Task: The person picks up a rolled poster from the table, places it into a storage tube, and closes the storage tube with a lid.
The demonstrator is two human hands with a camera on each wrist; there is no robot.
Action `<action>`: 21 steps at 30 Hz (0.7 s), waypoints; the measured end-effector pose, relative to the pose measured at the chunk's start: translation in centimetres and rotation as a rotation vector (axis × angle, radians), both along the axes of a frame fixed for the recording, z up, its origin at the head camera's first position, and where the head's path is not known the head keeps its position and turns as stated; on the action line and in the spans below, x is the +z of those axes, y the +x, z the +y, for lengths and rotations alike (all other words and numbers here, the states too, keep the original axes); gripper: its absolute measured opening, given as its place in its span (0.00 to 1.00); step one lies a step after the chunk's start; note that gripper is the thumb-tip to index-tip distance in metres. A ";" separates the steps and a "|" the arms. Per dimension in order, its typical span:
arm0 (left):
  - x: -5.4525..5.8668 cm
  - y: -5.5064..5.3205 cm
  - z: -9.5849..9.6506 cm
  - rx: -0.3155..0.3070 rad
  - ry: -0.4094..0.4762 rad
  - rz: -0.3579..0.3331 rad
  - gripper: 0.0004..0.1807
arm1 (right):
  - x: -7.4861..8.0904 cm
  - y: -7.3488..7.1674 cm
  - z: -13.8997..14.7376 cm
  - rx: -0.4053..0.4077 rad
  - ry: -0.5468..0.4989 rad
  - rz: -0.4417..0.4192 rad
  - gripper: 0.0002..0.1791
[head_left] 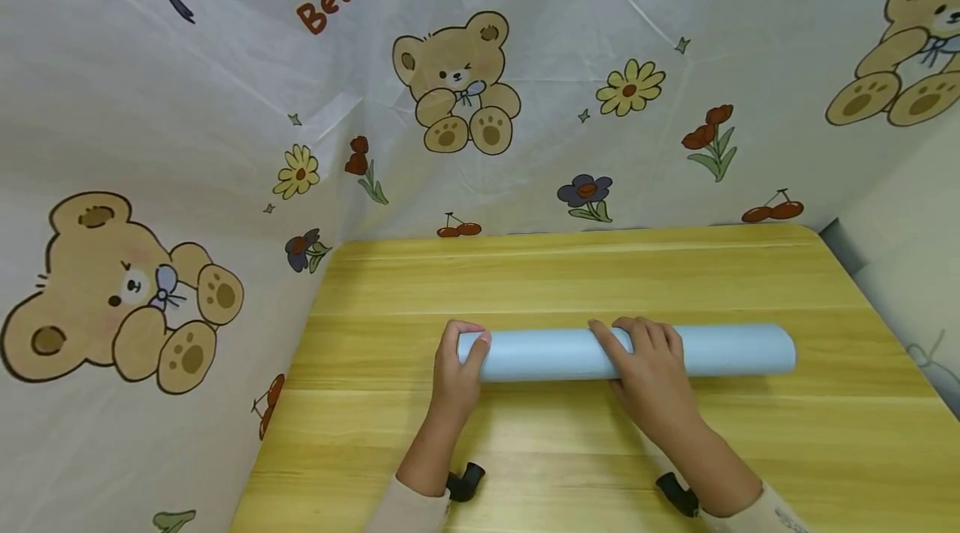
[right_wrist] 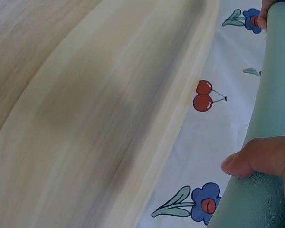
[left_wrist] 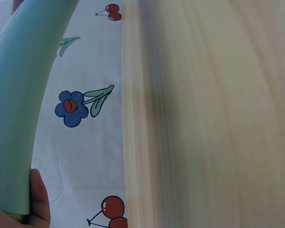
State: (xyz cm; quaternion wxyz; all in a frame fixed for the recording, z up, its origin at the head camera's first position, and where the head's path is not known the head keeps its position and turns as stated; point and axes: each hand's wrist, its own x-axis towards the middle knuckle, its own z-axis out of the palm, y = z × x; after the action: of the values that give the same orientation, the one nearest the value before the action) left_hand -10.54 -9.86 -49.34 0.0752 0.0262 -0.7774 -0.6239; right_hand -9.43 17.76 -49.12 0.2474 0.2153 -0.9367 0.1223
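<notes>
A smooth light blue roll (head_left: 547, 355), like a rolled-up mat, lies crosswise between both hands. My left hand (head_left: 459, 366) grips its left end, thumb on the near side and fingers wrapped behind. Around the middle of the roll, my right hand (head_left: 654, 375) holds on with its fingers over the top. The right thumb (right_wrist: 247, 159) presses against the roll's surface in the right wrist view. The roll's right part extends beyond that hand. In both wrist views the roll (left_wrist: 19, 95) appears raised over the tabletop.
A wood-grain table (head_left: 555, 450) fills the lower view, its far edge against a white cloth (head_left: 247, 83) printed with bears, flowers and cherries. The cloth also hangs along the left side. Black wrist fittings (head_left: 467, 483) sit by both sleeves. A pale surface (head_left: 915, 266) lies right of the table.
</notes>
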 end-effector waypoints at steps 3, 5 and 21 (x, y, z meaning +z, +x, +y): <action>-0.1 0.1 0.0 0.012 0.013 -0.011 0.07 | 0.1 -0.1 -0.3 -0.002 -0.014 0.002 0.49; -0.2 0.1 0.0 0.013 0.019 -0.011 0.07 | 0.1 -0.1 -0.4 -0.001 -0.023 0.010 0.49; -0.4 -0.3 -1.7 0.032 -0.025 -0.099 0.25 | -0.5 -0.9 -0.3 -0.016 -0.076 0.038 0.56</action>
State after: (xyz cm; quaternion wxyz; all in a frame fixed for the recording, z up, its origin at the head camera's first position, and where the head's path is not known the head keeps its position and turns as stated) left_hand -10.85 -11.51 -49.75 0.0469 0.0686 -0.7873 -0.6109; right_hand -10.34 17.50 -49.59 0.2740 0.2004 -0.9283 0.1518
